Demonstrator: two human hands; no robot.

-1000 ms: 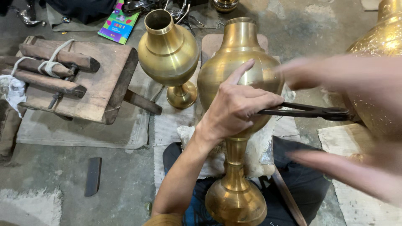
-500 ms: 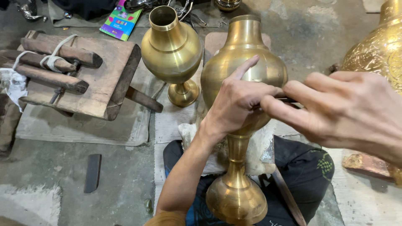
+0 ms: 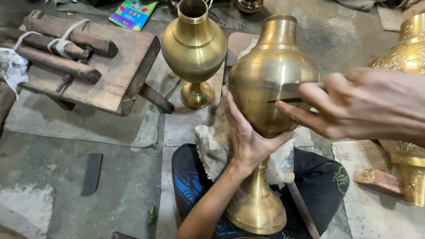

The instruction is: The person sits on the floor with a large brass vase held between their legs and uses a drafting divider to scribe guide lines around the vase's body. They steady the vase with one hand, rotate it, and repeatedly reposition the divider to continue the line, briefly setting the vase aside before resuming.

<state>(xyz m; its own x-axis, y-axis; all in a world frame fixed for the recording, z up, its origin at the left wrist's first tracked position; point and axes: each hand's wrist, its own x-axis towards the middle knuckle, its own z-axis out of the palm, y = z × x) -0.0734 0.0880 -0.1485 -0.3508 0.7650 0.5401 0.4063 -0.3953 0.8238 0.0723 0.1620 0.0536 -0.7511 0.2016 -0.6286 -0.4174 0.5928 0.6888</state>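
While the left hand (image 3: 245, 137) cups the brass vase (image 3: 270, 79) with fingers spread, the right hand (image 3: 354, 104) pinches a thin dark tool (image 3: 285, 100) against it.

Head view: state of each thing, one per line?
Large plain brass vase: upright, cradled in lap on cloth.
Left hand: open, palm against vase belly.
Right hand: fingers pinching thin dark tool, tip on vase.
Smaller brass vase: standing upright, untouched.
Wooden stool: tilted.

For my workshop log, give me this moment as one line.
left hand: cupping brass vase | right hand: dark thin tool against vase belly | cloth under vase | second vase behind
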